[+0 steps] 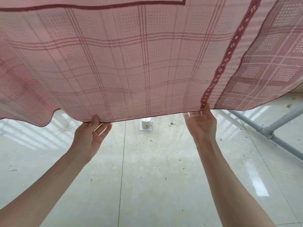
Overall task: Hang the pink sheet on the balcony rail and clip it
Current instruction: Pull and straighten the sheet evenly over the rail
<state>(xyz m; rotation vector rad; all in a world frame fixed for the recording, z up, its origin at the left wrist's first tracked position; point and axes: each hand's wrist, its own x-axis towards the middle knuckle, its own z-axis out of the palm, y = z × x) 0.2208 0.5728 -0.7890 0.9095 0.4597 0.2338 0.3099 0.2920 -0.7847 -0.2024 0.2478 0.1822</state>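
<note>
Glossy pale tiled floor (147, 177) below, grey pipe frame (268, 128) at three o'clock. The pink sheet (131, 63) spreads across the top, hem running nine to three; its upper part is cut off. Left hand (91, 135) and right hand (201, 123) pinch that hem, thumbs in front, fingers loosely apart behind.

A home balcony or terrace, going by the glossy pale tile floor (147, 169) scattered with dirt specks. Right of the floor's long grout line runs a grey pipe railing (268, 131); beyond it stands a small white post base (146, 126).
</note>
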